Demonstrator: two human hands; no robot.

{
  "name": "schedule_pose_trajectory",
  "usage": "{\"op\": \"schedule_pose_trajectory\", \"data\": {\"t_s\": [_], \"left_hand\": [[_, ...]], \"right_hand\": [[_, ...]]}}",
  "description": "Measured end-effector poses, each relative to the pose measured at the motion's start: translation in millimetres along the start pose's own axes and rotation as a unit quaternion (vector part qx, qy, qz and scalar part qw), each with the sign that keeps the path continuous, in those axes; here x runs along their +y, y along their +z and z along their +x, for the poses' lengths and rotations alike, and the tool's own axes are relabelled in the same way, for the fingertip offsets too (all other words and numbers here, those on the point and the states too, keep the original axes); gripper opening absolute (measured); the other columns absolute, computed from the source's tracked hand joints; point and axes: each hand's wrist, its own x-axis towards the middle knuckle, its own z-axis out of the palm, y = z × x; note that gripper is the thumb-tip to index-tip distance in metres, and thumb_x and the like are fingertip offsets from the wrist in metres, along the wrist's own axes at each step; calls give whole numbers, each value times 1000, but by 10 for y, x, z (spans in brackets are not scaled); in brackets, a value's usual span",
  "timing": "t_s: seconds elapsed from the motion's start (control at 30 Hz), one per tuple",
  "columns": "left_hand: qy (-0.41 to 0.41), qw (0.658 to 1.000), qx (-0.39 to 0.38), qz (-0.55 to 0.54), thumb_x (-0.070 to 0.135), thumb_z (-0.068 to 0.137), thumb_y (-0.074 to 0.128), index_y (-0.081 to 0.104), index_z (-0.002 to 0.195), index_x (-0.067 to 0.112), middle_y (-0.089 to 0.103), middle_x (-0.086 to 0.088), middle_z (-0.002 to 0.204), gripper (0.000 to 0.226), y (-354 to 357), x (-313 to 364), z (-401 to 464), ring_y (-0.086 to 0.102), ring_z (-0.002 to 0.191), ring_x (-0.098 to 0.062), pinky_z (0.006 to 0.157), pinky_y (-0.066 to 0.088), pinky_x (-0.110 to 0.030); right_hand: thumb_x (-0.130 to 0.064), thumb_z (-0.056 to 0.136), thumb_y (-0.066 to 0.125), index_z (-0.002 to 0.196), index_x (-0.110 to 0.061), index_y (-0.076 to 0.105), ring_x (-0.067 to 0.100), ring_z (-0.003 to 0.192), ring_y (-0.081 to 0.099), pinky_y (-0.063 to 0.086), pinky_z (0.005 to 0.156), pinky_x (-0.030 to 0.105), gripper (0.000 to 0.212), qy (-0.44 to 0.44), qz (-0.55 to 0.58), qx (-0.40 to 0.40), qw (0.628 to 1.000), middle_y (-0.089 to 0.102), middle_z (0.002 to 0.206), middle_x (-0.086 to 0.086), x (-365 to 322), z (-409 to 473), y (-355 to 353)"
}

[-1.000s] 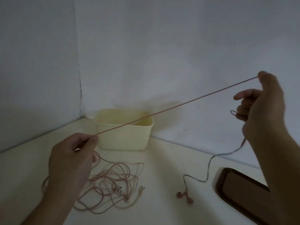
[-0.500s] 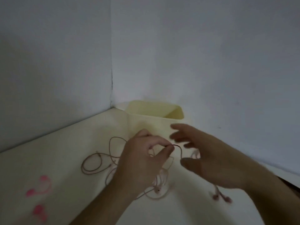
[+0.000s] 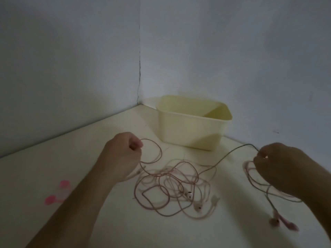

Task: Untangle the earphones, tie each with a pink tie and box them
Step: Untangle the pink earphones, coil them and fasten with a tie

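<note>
Half a second ago we had both hands close together over the pile; now they are spread well apart. Our left hand (image 3: 123,156) sits curled at centre-left, gripping a loop of thin pink earphone cable (image 3: 154,153) that arcs out to its right. Our right hand (image 3: 279,163) has moved to the right side of the desk (image 3: 53,169), fingers closed on a darker stretch of cable (image 3: 231,153) that runs leftward and down into the heap; several gathered coils hang beneath this hand.

Between the hands lies the tangled pile of pale pink earphone cables (image 3: 175,187) on the cream desk, with small whitish earbuds (image 3: 194,200) in its near part. A pair of pink earbuds (image 3: 283,222) lies at near right, below the right forearm.

The pale yellow rectangular plastic box (image 3: 193,126) stands at the far side in the corner, nearer the right wall; the part of its inside we can see holds nothing. Bright pink ties (image 3: 57,193), blurred, lie at near left beside the left forearm.
</note>
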Motion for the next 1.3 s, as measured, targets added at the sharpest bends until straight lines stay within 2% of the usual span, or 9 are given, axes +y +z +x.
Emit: {"op": "schedule_pose_trajectory", "data": {"t_s": [0.07,0.2,0.4,0.57,0.73,0.9,1.0,1.13,1.3], "left_hand": [[-27,994,-61,86,28,85,74,67,87,33,70,11,92,9,-14,-101,-25,68,87,-11,78,55,-29],[-36,971,-107,213,52,78,83,60,93,27,65,5,95,37,-105,-111,-132,64,88,-16,78,53,-31],[-40,946,-178,268,48,78,87,60,89,25,67,3,99,36,-230,-91,-206,64,92,-15,84,53,-30],[4,943,-193,272,37,89,79,67,76,27,70,6,85,21,-131,-155,-211,66,80,-9,64,47,-24],[55,931,-162,321,30,102,54,61,99,22,64,3,109,11,-68,-179,-251,64,98,-17,84,54,-32],[11,986,-55,155,24,97,63,60,84,26,70,2,88,13,-201,-242,-121,64,78,-18,68,52,-36],[17,997,4,-71,14,90,70,67,83,21,72,0,63,11,-233,-143,-67,61,56,-19,60,43,-30],[100,938,-59,-328,22,81,72,69,86,16,57,-10,56,8,-236,144,-248,42,54,-24,60,33,-39],[200,864,-188,-422,19,88,68,71,110,18,70,-19,73,23,-82,378,-508,56,59,-26,59,48,-27]], "right_hand": [[-26,99,57,127,-15,60,24,93,61,55,81,39,30,-18,-36,3,999,61,112,7,-56,-25,66],[-28,100,59,154,-23,41,26,112,58,54,94,44,57,-56,11,58,997,45,149,8,-156,-126,79],[-28,100,61,137,-27,59,12,102,59,46,90,31,37,-153,79,71,982,57,134,-3,-274,-264,137],[-27,100,62,127,-35,63,3,105,58,50,96,28,27,-204,112,68,970,57,122,-16,-367,-391,192],[-27,101,61,121,-39,62,-5,102,54,43,88,18,23,-234,126,80,961,55,113,-25,-382,-445,240],[-28,101,60,120,-39,62,-12,100,51,41,82,10,22,-251,118,80,957,56,111,-25,-349,-450,252],[-28,100,60,123,-40,58,-14,104,51,42,84,9,26,-261,129,87,953,55,111,-29,-371,-484,261],[-25,99,60,127,-48,44,-12,110,50,43,81,7,39,-297,183,66,935,55,111,-29,-515,-611,279],[-30,84,71,134,-44,40,-3,121,58,46,100,17,61,-292,379,-38,877,62,124,-21,-817,-792,412]]}}
